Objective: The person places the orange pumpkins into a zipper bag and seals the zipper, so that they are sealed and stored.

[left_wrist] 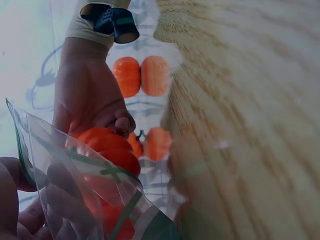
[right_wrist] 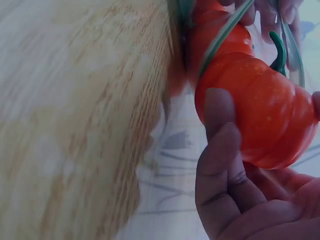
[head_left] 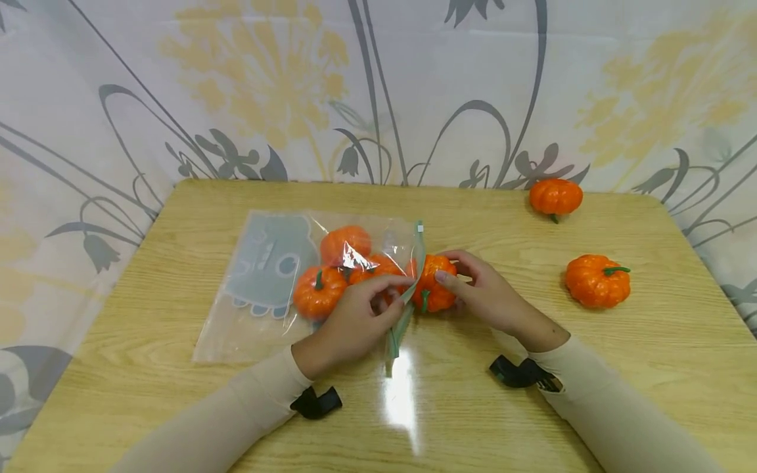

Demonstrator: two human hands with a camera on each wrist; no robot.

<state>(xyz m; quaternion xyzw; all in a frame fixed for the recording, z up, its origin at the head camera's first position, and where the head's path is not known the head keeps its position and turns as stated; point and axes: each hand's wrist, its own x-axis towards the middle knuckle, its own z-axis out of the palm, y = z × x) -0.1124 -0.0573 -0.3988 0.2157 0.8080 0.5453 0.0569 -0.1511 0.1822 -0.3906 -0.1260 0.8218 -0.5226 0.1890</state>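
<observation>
A clear zip bag (head_left: 236,338) with a green zip edge lies on the table, several small orange pumpkins (head_left: 319,292) inside it. My left hand (head_left: 361,315) pinches the bag's zip edge near its middle; the left wrist view shows the clear film lifted between finger and thumb. At the bag's mouth, my right hand (head_left: 485,292) grips another orange pumpkin (right_wrist: 260,110) with a green stem. That pumpkin sits partly within the opening, its left side behind the zip edge. In the right wrist view, fingers and thumb hold it from both sides.
Two more pumpkins rest on the right of the wooden table (head_left: 473,407): one pumpkin (head_left: 556,197) at the back edge, another pumpkin (head_left: 597,281) nearer. A patterned cloth (head_left: 402,85) hangs behind the table. Black bands with camera mounts (head_left: 316,402) sit on both wrists.
</observation>
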